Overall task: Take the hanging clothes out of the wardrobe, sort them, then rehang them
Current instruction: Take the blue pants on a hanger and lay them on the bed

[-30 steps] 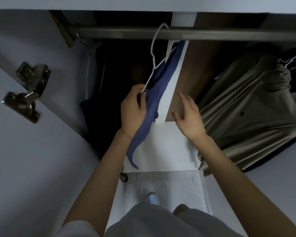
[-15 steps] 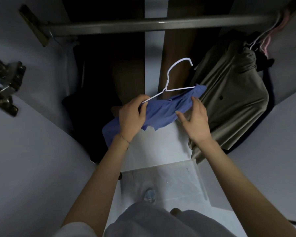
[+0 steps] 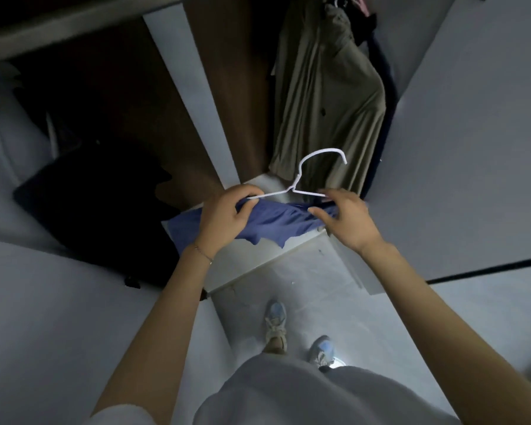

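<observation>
i'm looking down into the open wardrobe (image 3: 190, 87), its pale doors (image 3: 472, 148) swung out on both sides. a dark garment (image 3: 89, 210) fills the left section, too shadowed to make out. in the right section an olive garment (image 3: 328, 96) hangs full length, its lower edge just behind the hanger hook.

the blue garment (image 3: 273, 223) is out of the wardrobe, held in front of it at mid-frame, bunched along a white wire hanger (image 3: 301, 179) that lies roughly level with its hook pointing up and right.

my left hand (image 3: 224, 213) is closed round the left end, fingers wrapped over cloth and wire together. my right hand (image 3: 347, 222) curls over the right end, fingertips on the wire and thumb pressed against the blue cloth.

below, two light shoes (image 3: 276, 320) stand on the floor, and a thin bracelet (image 3: 203, 253) sits on the left wrist.
</observation>
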The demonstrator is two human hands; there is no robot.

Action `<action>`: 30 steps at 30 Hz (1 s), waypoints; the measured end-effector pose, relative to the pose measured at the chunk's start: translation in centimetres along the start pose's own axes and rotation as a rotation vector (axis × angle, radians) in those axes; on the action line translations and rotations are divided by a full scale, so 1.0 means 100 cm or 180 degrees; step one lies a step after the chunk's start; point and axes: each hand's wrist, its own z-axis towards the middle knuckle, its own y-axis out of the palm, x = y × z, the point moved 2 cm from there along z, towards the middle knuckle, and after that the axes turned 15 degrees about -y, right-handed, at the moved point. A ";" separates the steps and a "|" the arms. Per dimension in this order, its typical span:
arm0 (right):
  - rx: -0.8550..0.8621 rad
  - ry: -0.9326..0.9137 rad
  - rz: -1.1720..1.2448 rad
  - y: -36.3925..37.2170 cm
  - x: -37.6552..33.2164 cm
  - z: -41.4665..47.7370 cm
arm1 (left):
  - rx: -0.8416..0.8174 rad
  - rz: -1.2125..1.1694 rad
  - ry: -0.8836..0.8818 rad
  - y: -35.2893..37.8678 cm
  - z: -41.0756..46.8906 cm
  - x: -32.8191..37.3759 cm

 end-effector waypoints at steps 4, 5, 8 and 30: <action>0.0148 0.0590 0.0311 -0.018 0.029 -0.042 | -0.0304 0.0013 0.0215 0.039 0.003 0.013; 0.0189 0.0730 0.0399 -0.023 0.034 -0.054 | -0.0387 -0.0001 0.0259 0.050 0.006 0.016; 0.0369 0.1039 0.0467 -0.038 0.042 -0.092 | -0.0597 -0.0034 0.0454 0.082 0.010 0.032; 0.2145 0.3667 -0.0171 -0.043 0.037 -0.357 | -0.2482 0.0078 0.2088 0.301 -0.065 0.159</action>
